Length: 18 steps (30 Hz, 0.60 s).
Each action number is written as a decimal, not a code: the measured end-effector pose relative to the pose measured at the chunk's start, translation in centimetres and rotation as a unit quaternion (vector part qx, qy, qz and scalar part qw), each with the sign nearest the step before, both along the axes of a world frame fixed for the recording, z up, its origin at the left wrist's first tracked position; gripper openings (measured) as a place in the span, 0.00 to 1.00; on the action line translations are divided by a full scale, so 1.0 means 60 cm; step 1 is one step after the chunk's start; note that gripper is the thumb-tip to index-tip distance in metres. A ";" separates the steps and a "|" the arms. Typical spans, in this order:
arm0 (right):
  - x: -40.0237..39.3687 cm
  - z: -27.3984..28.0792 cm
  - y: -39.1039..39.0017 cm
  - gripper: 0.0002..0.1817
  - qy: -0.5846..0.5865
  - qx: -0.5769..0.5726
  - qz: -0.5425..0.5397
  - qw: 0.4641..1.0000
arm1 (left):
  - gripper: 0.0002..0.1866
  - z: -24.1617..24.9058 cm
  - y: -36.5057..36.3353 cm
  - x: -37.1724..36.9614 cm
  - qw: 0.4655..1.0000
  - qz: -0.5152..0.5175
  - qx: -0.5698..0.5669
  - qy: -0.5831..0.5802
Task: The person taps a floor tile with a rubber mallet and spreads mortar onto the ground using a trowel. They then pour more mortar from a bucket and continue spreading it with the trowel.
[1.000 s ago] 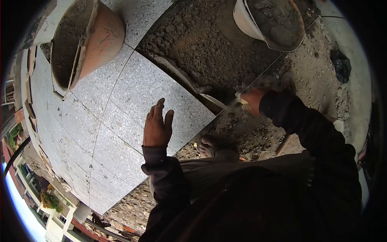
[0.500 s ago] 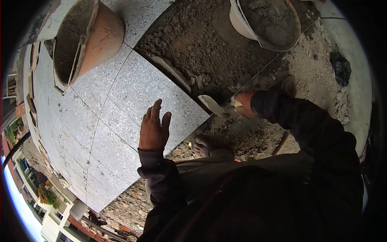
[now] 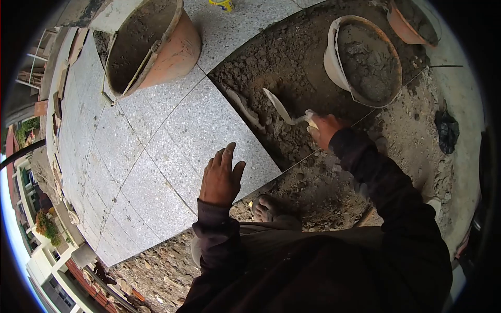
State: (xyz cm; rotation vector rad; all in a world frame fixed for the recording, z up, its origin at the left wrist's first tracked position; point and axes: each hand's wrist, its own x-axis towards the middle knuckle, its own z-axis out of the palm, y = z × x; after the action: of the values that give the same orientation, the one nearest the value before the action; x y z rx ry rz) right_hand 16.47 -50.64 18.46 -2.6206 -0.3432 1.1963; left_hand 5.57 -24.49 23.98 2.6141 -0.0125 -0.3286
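Note:
My right hand (image 3: 324,130) is closed round the handle of a trowel (image 3: 279,106). The trowel's pale blade points away to the left, over the dark loose soil (image 3: 271,68) just beyond the tile edge. A ridge of grey mortar (image 3: 245,110) lies along that edge, left of the blade. My left hand (image 3: 221,177) is held over the speckled grey tiles (image 3: 182,138), fingers stretched out and thumb apart, with nothing in it. A taut string (image 3: 365,118) runs across the soil, close by my right wrist.
An orange bucket (image 3: 180,49) smeared with mortar stands on the tiles. Another bucket (image 3: 336,65) of wet mortar sits on the soil, with a third bucket (image 3: 404,26) behind it. A black plastic bag (image 3: 447,131) lies at right. A yellow container (image 3: 223,4) shows at the top edge.
My right hand has moved forward with the trowel, whose blade now lies farther over the soil beyond the tile corner. The view has shifted, bringing the third bucket and yellow container into sight.

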 end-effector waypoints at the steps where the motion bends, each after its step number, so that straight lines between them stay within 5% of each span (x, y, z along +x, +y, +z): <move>1: -0.004 0.008 0.006 0.22 0.008 0.009 0.027 1.000 | 0.22 -0.002 0.000 -0.003 1.000 0.003 0.006 0.004; 4: -0.026 -0.009 0.066 0.24 0.006 0.000 0.112 0.994 | 0.23 -0.012 -0.007 0.003 0.998 -0.015 0.028 0.058; 11: 0.031 -0.055 0.089 0.25 -0.036 0.033 -0.089 0.995 | 0.23 -0.005 0.001 -0.006 0.999 0.003 0.002 0.050; 16: 0.026 -0.044 0.128 0.25 -0.017 0.014 0.057 0.998 | 0.23 -0.026 0.003 -0.003 0.996 -0.009 0.015 0.091; 18: 0.059 -0.081 0.141 0.25 -0.031 0.031 -0.072 0.996 | 0.23 -0.027 -0.001 0.004 0.996 -0.011 0.011 0.090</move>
State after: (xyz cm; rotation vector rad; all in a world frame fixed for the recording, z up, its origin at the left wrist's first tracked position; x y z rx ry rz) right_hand 20.02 -42.16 13.63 -2.5835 -0.1962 1.0447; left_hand 5.79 -24.56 22.36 2.5972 0.0253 -0.5746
